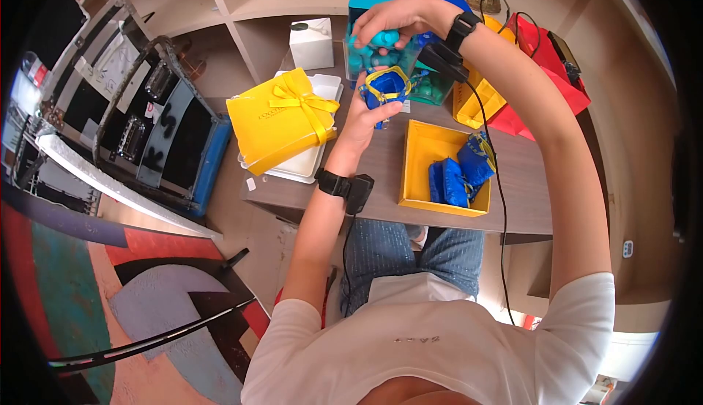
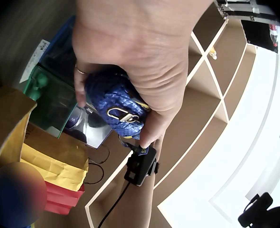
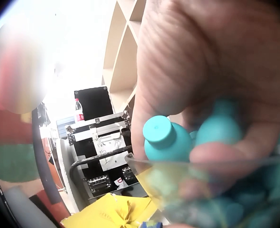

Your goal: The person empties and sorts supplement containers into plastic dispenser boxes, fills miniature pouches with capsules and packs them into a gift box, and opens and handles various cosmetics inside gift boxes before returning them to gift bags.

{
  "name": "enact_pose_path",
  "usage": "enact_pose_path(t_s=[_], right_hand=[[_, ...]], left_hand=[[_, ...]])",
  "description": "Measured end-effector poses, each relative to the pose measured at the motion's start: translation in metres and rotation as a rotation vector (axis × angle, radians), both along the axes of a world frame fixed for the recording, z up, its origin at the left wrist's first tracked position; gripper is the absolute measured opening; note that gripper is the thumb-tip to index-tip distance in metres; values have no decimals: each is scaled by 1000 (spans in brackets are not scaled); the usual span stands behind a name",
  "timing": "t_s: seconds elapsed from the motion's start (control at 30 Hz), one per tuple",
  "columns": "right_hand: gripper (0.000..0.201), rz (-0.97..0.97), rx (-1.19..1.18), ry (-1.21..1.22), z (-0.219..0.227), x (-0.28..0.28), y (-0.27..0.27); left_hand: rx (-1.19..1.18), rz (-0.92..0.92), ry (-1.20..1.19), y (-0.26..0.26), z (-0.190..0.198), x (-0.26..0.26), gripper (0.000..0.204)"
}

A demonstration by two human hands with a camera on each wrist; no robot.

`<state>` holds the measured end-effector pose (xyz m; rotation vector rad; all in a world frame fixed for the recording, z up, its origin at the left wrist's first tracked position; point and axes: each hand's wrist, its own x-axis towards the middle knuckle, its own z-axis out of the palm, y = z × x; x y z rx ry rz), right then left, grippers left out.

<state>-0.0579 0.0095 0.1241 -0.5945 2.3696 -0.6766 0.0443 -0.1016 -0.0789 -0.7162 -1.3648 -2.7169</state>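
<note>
My left hand [image 1: 359, 121] holds a small blue pouch [image 1: 385, 88] with yellow trim, its mouth facing up. A metal clip hangs on the pouch's side in the left wrist view. My right hand [image 1: 401, 18] reaches over the rim of a clear bin [image 3: 147, 176] full of small teal bottles. Its fingers curl round a teal bottle [image 3: 220, 129], partly hidden by the hand. Another capped teal bottle [image 3: 166, 142] stands beside the thumb. Right of the left hand, a shallow yellow box [image 1: 419, 201] contains blue pouches [image 1: 448, 183].
A yellow gift box with a bow [image 1: 282, 123] lies on a white tray [image 1: 304, 167] at the left. A white cube [image 1: 312, 45] stands behind it. Yellow and red bags [image 1: 512, 116] stand at the right. A black cable [image 1: 500, 207] runs down from the right wrist across the table.
</note>
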Motion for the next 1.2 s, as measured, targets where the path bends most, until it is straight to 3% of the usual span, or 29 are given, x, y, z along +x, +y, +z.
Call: enact_pose_path(t_s=[0.27, 0.37, 0.43, 0.47, 0.6, 0.63, 0.73, 0.87, 0.9, 0.97, 1.2], right_hand=[[44, 15, -151, 14, 2, -6, 8], [40, -20, -215, 142, 17, 2, 18], [26, 48, -540, -67, 35, 7, 29], [29, 78, -640, -114, 38, 13, 35], [28, 83, -829, -118, 29, 40, 67], [35, 54, -626, 199, 26, 55, 77], [36, -51, -790, 65, 7, 88, 108], [37, -323, -1218, -450, -31, 117, 146], [37, -343, -1231, -442, -42, 123, 154], [34, -442, -1468, -766, -63, 134, 168], [33, -641, -1572, -909, -116, 166, 185]], left_hand=[[12, -23, -14, -1, 3, 1, 78], [6, -3, 9, -2, 4, 0, 78], [16, 2, 7, -2, 6, -1, 78], [25, 2, 3, -3, 6, -1, 78], [12, 0, 4, 1, 5, -7, 78], [28, -2, -1, 2, 5, -10, 77], [47, -10, -14, 5, 6, -19, 74], [37, 1, -35, 6, 11, -30, 69], [34, 6, -33, 7, 11, -33, 68], [51, 13, -34, 11, 9, -41, 63], [-38, 50, -26, 17, 10, -62, 60]])
